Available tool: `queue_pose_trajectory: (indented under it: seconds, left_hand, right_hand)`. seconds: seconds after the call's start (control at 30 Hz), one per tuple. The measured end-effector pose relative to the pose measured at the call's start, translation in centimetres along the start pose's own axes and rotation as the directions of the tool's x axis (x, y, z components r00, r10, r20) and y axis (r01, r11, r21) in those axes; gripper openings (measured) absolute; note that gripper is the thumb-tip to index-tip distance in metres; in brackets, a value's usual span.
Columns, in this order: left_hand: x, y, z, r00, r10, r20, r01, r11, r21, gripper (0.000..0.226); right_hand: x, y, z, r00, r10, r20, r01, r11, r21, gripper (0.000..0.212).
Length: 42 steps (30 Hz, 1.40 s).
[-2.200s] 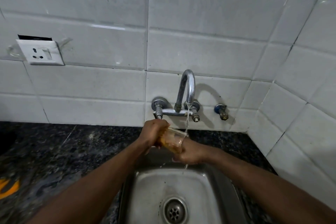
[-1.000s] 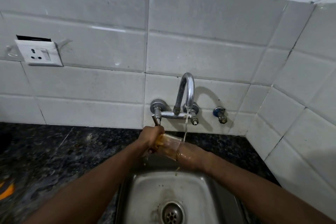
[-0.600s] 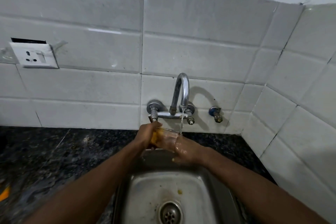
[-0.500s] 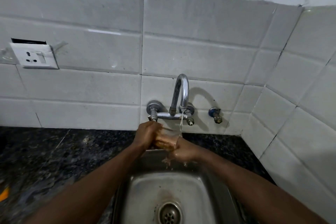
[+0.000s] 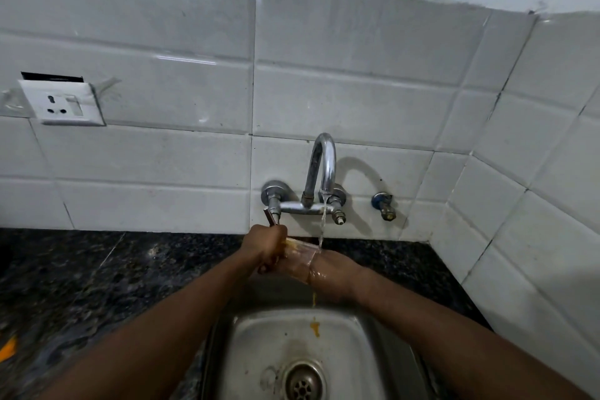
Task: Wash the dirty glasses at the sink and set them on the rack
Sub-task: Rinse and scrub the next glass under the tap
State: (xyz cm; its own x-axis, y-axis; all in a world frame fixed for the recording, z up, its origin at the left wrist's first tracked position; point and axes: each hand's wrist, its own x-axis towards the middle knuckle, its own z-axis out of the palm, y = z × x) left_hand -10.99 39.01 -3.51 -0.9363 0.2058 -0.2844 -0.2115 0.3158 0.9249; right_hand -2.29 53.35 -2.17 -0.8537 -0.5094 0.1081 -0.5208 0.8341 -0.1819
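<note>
I'm mid-rinse: my left hand (image 5: 265, 245) and right hand (image 5: 329, 273) both grip the glass (image 5: 297, 258) under the tap's stream above the sink's (image 5: 259, 334) back edge; next, I'd drain it.

No readable text, labels, brands or numbers anywhere in view. Wall socket plate (image 5: 61, 103) at far left: plain white, no marking legible. Tap (image 5: 319, 178) and its valves: bare chrome, no brand visible. Wall tiles (image 5: 357, 101): blank. Sink (image 5: 383, 364) steel: no stamp readable. Glass (image 5: 300, 261): clear with orange residue, no print seen.
</note>
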Motion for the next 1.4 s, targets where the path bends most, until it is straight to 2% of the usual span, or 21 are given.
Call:
queue_pose_trajectory:
  seconds: [0.07,0.1,0.17,0.27,0.37,0.43,0.5,0.53,0.6,0.63,0.7,0.77,0.8,0.87,0.93,1.0,1.13,1.2,1.3,1.37,1.4]
  left_hand:
    - [0.2,0.1,-0.1,0.999,0.05,0.019,-0.048,0.996,-0.078,0.027]
    - [0.0,0.1,0.0,0.996,0.086,0.038,-0.079,0.984,-0.158,0.026]
    - [-0.3,-0.2,0.1,0.983,0.183,0.014,-0.175,0.958,-0.228,0.019]
    - [0.2,-0.4,0.5,0.973,0.216,-0.083,-0.225,0.967,-0.118,0.024]
    - [0.3,0.7,0.3,0.994,0.085,-0.072,-0.082,0.996,0.043,0.03]
    - [0.5,0.6,0.1,0.997,0.081,-0.009,-0.081,0.997,0.018,0.032]
    - [-0.2,0.3,0.2,0.985,0.163,0.064,-0.153,0.979,-0.137,0.028]
    - [-0.5,0.0,0.3,0.972,0.231,0.044,-0.22,0.959,-0.176,0.025]
    - [-0.7,-0.4,0.4,0.933,0.353,-0.071,-0.359,0.927,-0.106,0.025]
    - [-0.4,-0.3,0.5,0.93,0.352,-0.105,-0.357,0.934,-0.03,0.027]
    - [0.3,0.2,0.5,0.98,0.183,-0.081,-0.18,0.983,0.045,0.028]
    - [0.6,0.4,0.4,0.998,0.012,-0.059,-0.008,0.998,0.062,0.03]
    - [0.6,0.4,0.3,0.999,0.004,-0.042,-0.003,1.0,0.025,0.031]
    - [0.5,0.4,0.0,0.999,0.038,0.023,-0.035,0.991,-0.126,0.032]
    - [0.1,-0.3,-0.1,0.996,0.074,0.051,-0.057,0.962,-0.267,0.031]
    - [0.0,-1.0,0.1,0.999,0.048,-0.013,-0.05,0.971,-0.233,0.026]
    - [-0.5,-1.2,0.3,0.992,-0.124,0.008,0.124,0.985,-0.118,0.026]
    - [-0.7,-1.1,-0.1,0.997,-0.051,0.065,0.059,0.99,-0.129,0.03]
    - [-1.4,-0.8,-0.6,0.987,0.129,0.098,-0.102,0.964,-0.246,0.026]
    - [-1.5,-0.6,-0.6,0.992,0.111,0.061,-0.097,0.976,-0.198,0.025]
    - [-1.6,-0.3,-0.7,0.997,0.055,0.054,-0.048,0.989,-0.137,0.025]
  right_hand:
    - [0.1,0.7,0.4,0.998,-0.065,0.009,0.065,0.99,-0.124,0.048]
    - [0.4,1.5,0.8,0.996,-0.085,0.0,0.085,0.991,-0.1,0.051]
    - [0.4,1.1,0.2,0.999,-0.013,-0.032,0.016,0.994,0.11,0.054]
    - [0.4,0.7,0.4,1.0,0.027,0.003,-0.027,0.983,0.183,0.055]
    - [-0.2,1.0,0.2,1.0,-0.015,0.024,0.016,1.0,-0.003,0.041]
    - [-0.5,1.2,-0.3,0.999,-0.036,0.019,0.036,0.999,-0.007,0.039]
    - [-0.1,1.3,-0.5,0.998,-0.053,-0.031,0.057,0.989,0.14,0.042]
    - [-0.1,1.2,-0.4,0.996,0.008,-0.084,0.011,0.973,0.23,0.048]
    - [0.0,0.3,-0.5,0.995,0.054,-0.086,-0.033,0.974,0.226,0.057]
    - [-0.2,0.3,-0.1,0.994,0.068,-0.083,-0.05,0.977,0.208,0.052]
    - [-0.2,1.5,0.9,0.991,-0.008,-0.132,0.019,0.997,0.081,0.034]
    - [-0.3,0.6,0.4,0.994,0.106,0.003,-0.105,0.982,0.157,0.061]
    - [-0.4,0.6,0.4,0.991,0.134,0.019,-0.135,0.97,0.205,0.058]
    - [-0.3,0.2,-0.2,0.996,0.062,-0.062,-0.045,0.968,0.248,0.033]
    - [-0.1,-0.2,-0.4,0.995,0.051,-0.09,-0.022,0.953,0.303,0.037]
    - [0.4,0.6,0.7,0.998,0.041,-0.057,-0.021,0.95,0.312,0.038]
    - [0.3,2.3,2.5,0.999,0.001,0.042,0.002,0.998,-0.07,0.036]
    - [0.2,2.5,2.4,1.0,0.014,-0.003,-0.014,1.0,-0.008,0.042]
    - [0.0,0.1,0.8,0.995,0.102,0.006,-0.093,0.888,0.449,0.044]
    - [0.0,-0.1,0.8,0.995,0.103,0.007,-0.092,0.856,0.508,0.04]
    - [-0.3,-0.2,1.2,0.996,0.088,0.02,-0.088,0.893,0.441,0.037]
